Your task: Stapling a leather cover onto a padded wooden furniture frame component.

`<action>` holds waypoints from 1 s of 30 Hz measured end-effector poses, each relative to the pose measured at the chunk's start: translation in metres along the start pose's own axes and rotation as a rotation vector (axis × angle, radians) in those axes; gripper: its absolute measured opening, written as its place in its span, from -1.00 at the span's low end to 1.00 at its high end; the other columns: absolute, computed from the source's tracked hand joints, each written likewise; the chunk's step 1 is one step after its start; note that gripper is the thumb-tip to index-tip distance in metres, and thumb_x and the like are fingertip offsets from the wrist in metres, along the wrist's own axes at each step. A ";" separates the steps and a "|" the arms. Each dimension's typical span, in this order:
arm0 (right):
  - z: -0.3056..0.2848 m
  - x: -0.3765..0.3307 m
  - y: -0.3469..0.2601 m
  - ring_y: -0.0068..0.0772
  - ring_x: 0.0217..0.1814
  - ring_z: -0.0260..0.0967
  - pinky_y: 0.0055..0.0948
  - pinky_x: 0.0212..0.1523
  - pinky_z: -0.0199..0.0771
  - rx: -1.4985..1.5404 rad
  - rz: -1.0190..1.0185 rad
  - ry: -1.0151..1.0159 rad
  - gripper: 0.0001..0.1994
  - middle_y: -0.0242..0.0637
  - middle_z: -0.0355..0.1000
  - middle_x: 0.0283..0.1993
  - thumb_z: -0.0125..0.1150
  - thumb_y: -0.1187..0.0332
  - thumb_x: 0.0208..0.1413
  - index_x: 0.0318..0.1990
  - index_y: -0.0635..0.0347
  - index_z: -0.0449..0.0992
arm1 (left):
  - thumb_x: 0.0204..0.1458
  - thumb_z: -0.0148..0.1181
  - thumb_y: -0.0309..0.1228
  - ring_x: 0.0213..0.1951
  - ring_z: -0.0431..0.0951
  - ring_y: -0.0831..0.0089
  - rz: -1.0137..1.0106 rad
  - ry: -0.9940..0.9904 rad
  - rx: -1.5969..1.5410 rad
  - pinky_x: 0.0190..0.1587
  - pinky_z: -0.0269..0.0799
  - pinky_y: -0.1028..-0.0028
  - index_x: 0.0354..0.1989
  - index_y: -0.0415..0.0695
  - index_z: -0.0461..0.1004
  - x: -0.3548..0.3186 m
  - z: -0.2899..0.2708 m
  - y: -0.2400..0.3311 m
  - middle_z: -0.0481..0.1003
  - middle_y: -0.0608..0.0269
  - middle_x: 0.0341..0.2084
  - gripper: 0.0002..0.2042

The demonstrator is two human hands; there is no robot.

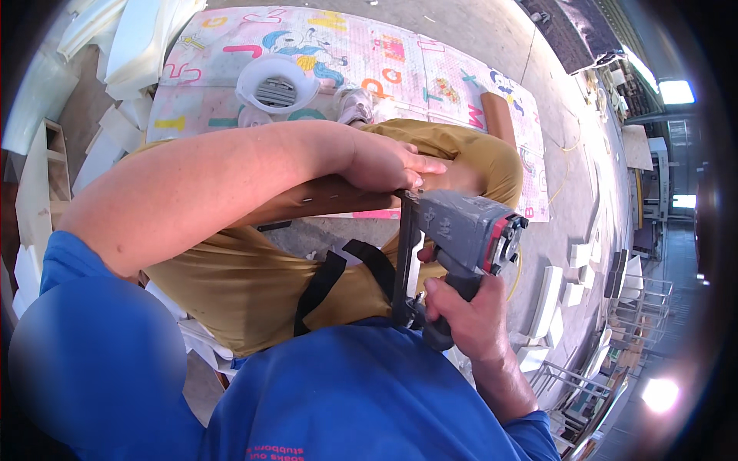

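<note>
My right hand (473, 311) is wrapped round the handle of a grey and black staple gun (457, 223), held upright with its nose pointing away from me. A long brown leather-like covered piece (323, 198) lies across my thighs, with a few small staples showing along its face. My left hand (384, 163) presses down on the right end of this piece, its index finger stretched out and the other fingers bent over the edge. The gun's nose sits right beside those fingertips; whether it touches the cover, I cannot tell. My left thumb is hidden.
Beyond my knees a printed foam mat (207, 58) covers the floor. On it stand a white bowl (250, 84) holding strips of staples and another brown covered piece (498, 119). White blocks (546, 300) lie at right; pale boards (115, 127) are piled at left.
</note>
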State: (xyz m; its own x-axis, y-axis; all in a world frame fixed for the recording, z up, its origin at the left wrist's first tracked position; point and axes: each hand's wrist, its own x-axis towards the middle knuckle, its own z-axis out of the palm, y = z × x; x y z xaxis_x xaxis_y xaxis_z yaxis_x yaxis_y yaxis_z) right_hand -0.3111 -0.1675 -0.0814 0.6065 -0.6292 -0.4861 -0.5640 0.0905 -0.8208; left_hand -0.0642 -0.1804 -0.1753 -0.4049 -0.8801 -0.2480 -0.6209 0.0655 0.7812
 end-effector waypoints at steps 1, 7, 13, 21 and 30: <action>0.001 0.000 0.001 -0.72 -0.54 0.28 -0.61 -0.51 0.31 -0.010 -0.010 0.004 -0.75 -0.47 0.39 -0.49 0.19 0.57 0.11 -0.03 0.27 0.48 | 0.30 -0.20 -0.19 0.49 -0.15 0.06 -0.016 -0.002 0.014 0.44 -0.20 0.25 0.49 0.12 -0.05 0.001 0.000 0.002 0.01 -0.20 0.41 -0.43; -0.001 0.002 0.004 -0.72 -0.53 0.28 -0.60 -0.50 0.30 -0.033 0.001 0.017 -0.77 -0.47 0.41 -0.47 0.20 0.52 0.11 -0.06 0.29 0.48 | 0.34 -0.25 -0.15 0.49 -0.15 0.10 0.001 -0.030 -0.092 0.45 -0.19 0.28 0.49 -0.02 -0.11 0.006 0.001 -0.002 0.03 -0.14 0.42 -0.42; -0.062 -0.024 0.023 -0.60 -0.62 0.25 -0.58 -0.55 0.26 0.107 -0.206 0.356 -0.67 -0.42 0.34 -0.61 0.09 0.56 -0.01 -0.02 0.34 0.44 | 0.33 -0.36 0.05 0.41 0.08 0.05 -0.083 0.210 -0.228 0.42 -0.06 0.26 0.47 -0.08 -0.05 -0.014 0.001 -0.013 0.13 -0.06 0.38 -0.35; -0.203 0.035 0.252 -0.53 -0.65 0.31 -0.43 -0.63 0.30 -0.241 0.120 0.825 -0.81 -0.37 0.38 -0.60 0.28 0.45 0.00 -0.25 0.30 0.45 | 0.18 -0.20 0.27 0.38 0.15 0.04 -0.420 -0.054 -0.117 0.40 0.03 0.27 0.43 -0.28 -0.03 -0.045 -0.017 -0.014 0.13 -0.21 0.35 -0.11; -0.127 0.036 0.444 -0.14 -0.37 0.57 -0.22 -0.35 0.54 -0.367 0.493 0.466 -0.70 0.00 0.55 -0.39 0.34 0.31 -0.08 -0.29 0.43 0.54 | -0.21 0.44 -0.12 0.36 0.04 -0.26 -0.452 0.194 0.488 0.34 0.02 -0.10 0.41 -0.26 -0.06 -0.083 0.045 0.048 0.02 -0.37 0.33 0.05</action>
State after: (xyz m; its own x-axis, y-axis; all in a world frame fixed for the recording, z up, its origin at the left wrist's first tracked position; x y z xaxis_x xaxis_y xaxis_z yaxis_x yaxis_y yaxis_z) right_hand -0.6106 -0.2477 -0.4250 -0.0156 -0.8500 -0.5266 -0.9067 0.2340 -0.3509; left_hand -0.0910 -0.0829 -0.1433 0.0639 -0.9361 -0.3459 -0.9496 -0.1635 0.2673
